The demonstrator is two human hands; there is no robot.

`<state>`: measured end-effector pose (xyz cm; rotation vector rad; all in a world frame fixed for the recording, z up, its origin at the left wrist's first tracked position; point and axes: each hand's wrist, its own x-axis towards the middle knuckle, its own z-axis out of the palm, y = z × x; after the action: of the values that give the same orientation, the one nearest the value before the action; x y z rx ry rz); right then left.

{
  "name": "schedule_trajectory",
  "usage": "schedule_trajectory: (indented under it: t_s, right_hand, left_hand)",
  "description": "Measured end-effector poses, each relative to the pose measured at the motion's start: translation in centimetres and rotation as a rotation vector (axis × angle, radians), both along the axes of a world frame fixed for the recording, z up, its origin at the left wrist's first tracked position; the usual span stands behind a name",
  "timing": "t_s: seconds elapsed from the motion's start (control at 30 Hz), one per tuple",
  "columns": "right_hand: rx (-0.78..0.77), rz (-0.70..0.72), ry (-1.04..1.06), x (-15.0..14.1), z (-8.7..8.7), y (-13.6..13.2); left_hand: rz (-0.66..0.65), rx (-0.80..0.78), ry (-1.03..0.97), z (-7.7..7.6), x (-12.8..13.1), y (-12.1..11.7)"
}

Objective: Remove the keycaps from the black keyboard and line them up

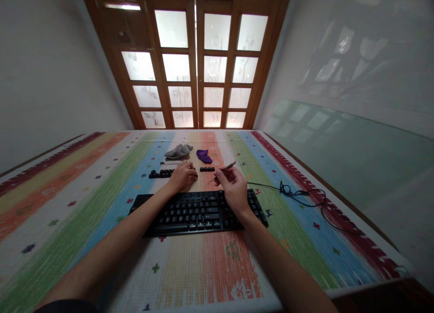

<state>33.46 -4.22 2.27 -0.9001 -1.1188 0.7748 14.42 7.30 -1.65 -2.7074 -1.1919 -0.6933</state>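
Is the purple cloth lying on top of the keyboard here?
No, the purple cloth lies on the striped tablecloth beyond the keyboard, near the gray cloth.

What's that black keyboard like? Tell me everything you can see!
The keyboard is black, long and rectangular, and looks like plastic. Its rows of dark keys carry pale marks too small to read. It lies flat on the striped cloth, set crosswise in view. The left forearm and right hand hide parts of it; whether they touch it, I can't tell.
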Motion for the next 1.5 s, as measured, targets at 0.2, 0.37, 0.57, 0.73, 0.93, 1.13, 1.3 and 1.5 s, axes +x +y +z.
schedule_trajectory:
  t_s: [0.2, 0.37, 0.57, 0.73, 0.93, 1.13, 1.3, 1.5]
  right_hand:
    - [-0.021, 0.015, -0.024, -0.1, 0.0, -0.1]
    - [-0.032, 0.071, -0.053, 0.0, -0.3, 0.0]
    - [-0.052, 0.091, -0.153, 0.3, -0.6, 0.1]
    - [-0.057, 0.149, -0.292, 1.3, -0.7, 0.6]
    - [-0.064, 0.347, -0.525, 2.7, -0.2, 0.4]
    - [-0.056, 0.367, -0.603, 2.9, 0.0, 0.2]
    - [-0.035, 0.341, -0.612, 3.0, 0.0, 0.4]
    - [-0.054, 0.35, -0.569, 2.8, -1.0, 0.7]
  left_hand:
    - [0.009, 0.015, 0.009, -0.1, 0.4, 0.5]
    - [0.049, 0.029, 0.033, -0.2, 0.5, 0.6]
    - [0.049, 0.038, 0.027, -0.2, 0.6, 0.7]
    - [0.057, 0.031, 0.023, -0.2, 0.7, 0.9]
    - [0.065, 0.004, 0.011, 0.3, 0.5, 0.5]
    - [0.048, 0.004, -0.059, 1.1, -0.4, -1.8]
    - [-0.013, -0.112, -0.15, 1.6, -1.8, -5.4]
    - [-0.027, -0.257, -0.108, 1.4, -2.4, -9.6]
